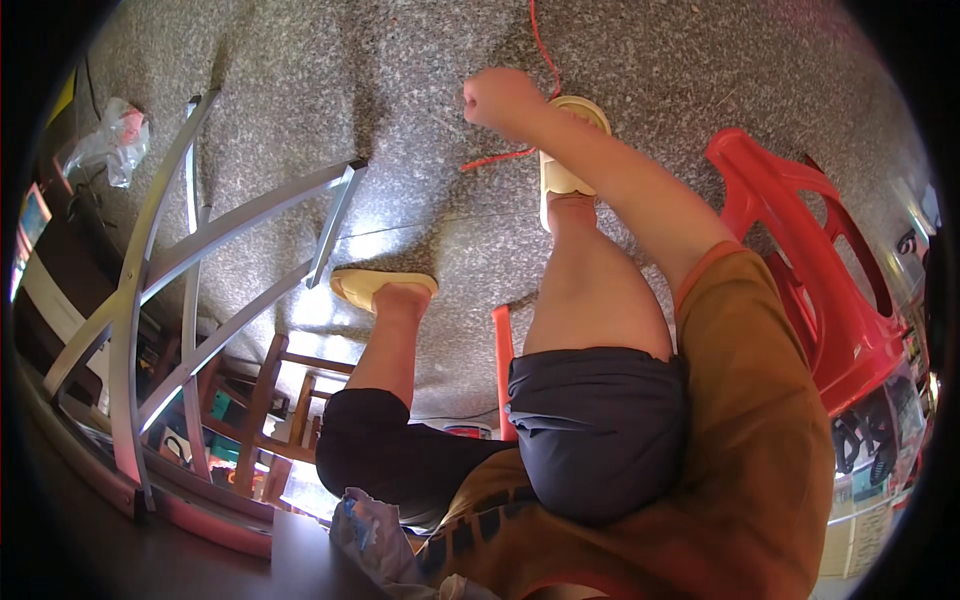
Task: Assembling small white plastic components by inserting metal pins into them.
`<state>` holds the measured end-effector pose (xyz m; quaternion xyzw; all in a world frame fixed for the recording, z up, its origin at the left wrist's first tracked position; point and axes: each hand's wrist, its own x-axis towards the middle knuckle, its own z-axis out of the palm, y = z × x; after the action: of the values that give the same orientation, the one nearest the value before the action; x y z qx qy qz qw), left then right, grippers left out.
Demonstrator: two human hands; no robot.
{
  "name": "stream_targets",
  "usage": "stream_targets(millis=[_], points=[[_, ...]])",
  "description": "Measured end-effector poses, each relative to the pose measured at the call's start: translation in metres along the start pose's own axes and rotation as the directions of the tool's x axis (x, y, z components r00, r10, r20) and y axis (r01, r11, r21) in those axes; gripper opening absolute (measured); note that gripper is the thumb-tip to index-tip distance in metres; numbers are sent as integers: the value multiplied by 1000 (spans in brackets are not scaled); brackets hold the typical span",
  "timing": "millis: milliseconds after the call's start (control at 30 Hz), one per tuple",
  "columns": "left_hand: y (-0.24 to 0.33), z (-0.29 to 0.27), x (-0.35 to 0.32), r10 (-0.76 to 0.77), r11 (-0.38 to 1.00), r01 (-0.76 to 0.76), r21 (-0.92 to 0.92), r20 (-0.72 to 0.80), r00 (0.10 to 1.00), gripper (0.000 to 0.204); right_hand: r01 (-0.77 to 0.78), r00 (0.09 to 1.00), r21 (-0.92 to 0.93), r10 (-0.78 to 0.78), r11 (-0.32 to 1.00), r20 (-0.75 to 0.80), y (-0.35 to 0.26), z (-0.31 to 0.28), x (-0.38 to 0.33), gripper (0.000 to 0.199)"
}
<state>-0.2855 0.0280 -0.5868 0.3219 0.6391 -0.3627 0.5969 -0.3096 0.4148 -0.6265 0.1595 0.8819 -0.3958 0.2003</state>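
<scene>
My right hand (502,103) reaches out low over the floor, its fingers curled into a fist beside my right slipper (566,178). Whatever the fist holds, if anything, is hidden. A thin red cord (541,45) runs along the floor from the far edge to behind my right wrist. Another stretch of red cord (495,159) shows on the near side of the forearm. Whether the fingers touch the cord, I cannot tell. My left hand does not show.
A red plastic stool (848,275) stands at the right. Crossed metal table legs (255,213) fill the left, with a clear plastic bag (122,142) beyond. A wooden stool (262,415) stands near left. Crumpled packaging (366,532) lies on the dark tabletop (120,555).
</scene>
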Motion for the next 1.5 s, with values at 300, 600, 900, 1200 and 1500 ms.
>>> stream_targets(millis=[300,600,900,1200,1500], points=[[-9,38,29,32,999,-32,-3,-12,999,29,-77,995,322,93,944,-35,-4,11,-5,22],[-22,98,67,19,989,-68,-132,-339,940,29,14,1000,2,-14,1000,18,-41,76,13,15],[-32,80,28,-21,999,15,-30,-236,972,28,114,990,-182,-97,977,99,-76,48,25,14],[-15,61,42,48,998,-53,-22,-167,985,29,181,957,-425,-58,887,285,-57,70,35,20],[-25,101,56,37,998,-50,-47,-247,968,27,160,973,-409,-74,898,218,-33,42,27,19]])
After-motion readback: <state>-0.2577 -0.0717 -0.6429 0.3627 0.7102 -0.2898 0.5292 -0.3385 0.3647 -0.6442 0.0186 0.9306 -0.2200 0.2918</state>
